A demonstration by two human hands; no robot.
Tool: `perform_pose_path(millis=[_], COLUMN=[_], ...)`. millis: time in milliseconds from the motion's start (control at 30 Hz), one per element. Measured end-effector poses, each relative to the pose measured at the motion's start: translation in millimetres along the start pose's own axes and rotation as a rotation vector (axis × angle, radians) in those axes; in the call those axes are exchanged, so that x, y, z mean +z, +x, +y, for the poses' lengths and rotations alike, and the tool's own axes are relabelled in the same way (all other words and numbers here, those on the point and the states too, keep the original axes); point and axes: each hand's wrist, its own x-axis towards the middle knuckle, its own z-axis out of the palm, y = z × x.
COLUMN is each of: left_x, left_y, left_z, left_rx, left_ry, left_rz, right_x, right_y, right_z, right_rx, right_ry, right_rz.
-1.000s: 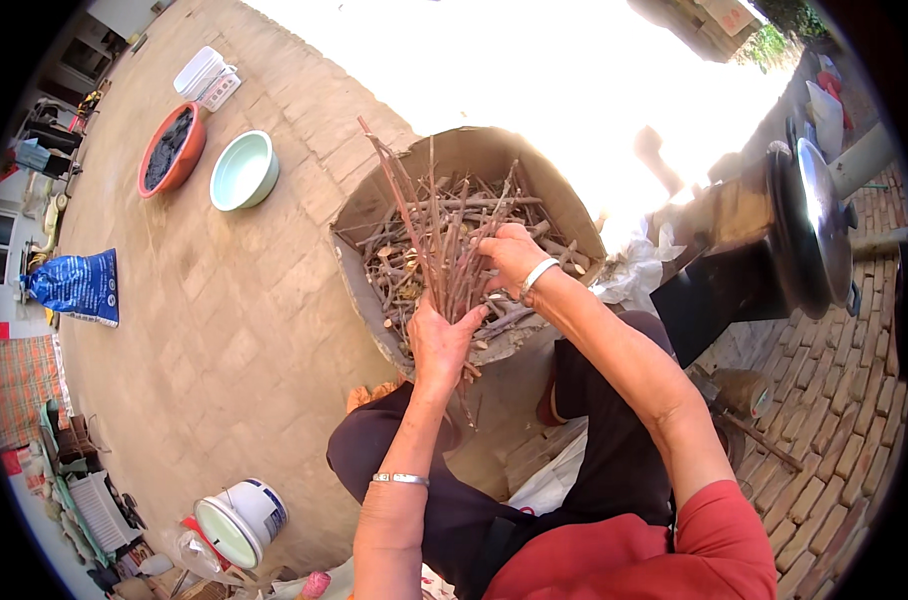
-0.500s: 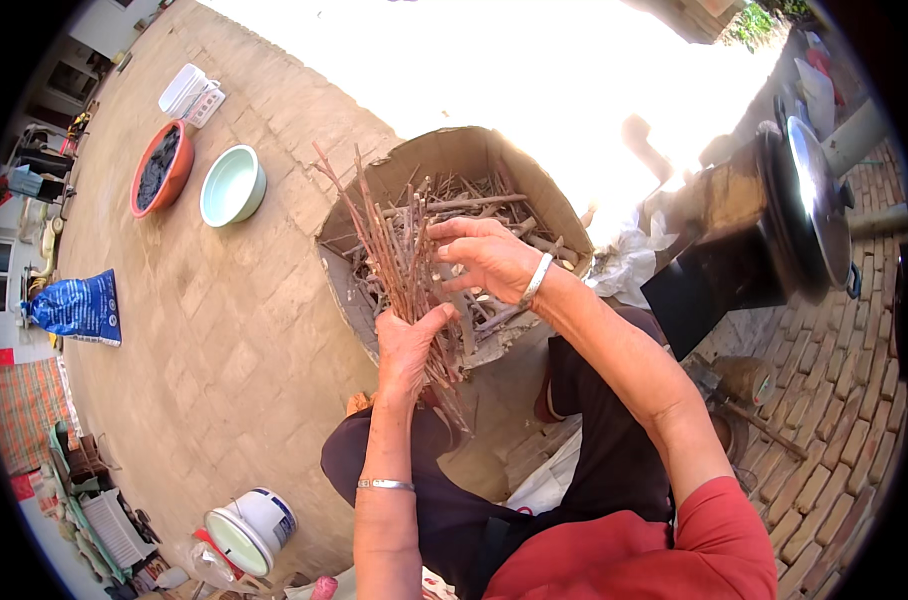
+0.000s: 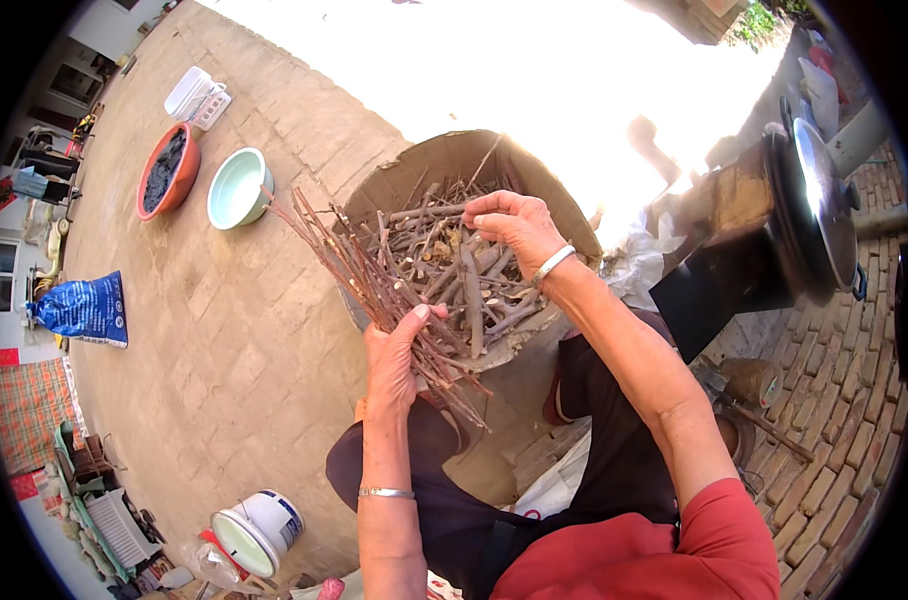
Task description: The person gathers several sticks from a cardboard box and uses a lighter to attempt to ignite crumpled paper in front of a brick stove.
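1. While the left hand (image 3: 394, 355) grips the twig bundle (image 3: 374, 290), the bundle's long axis runs from far-left to near-right, over the near-left rim of the box (image 3: 394, 185).
2. The right hand (image 3: 514, 225) is loosely curled over the loose sticks (image 3: 464, 265) inside the box; whether it grips any, cannot tell.
3. The right hand is nearer the pile, just right of the bundle.
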Motion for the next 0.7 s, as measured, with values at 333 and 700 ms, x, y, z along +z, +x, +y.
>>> perform_pose_path(millis=[333, 700], left_x=[-20, -58], left_y=[-12, -29], left_z=[17, 29], left_rx=[0.053, 0.041], left_ry=[-0.147, -0.158], left_rz=[0.096, 0.249], right_x=[-37, -65], right_y=[12, 39], right_z=[-15, 31], right_rx=[-0.064, -0.191], right_ry=[-0.053, -1.036], right_rz=[0.182, -0.049])
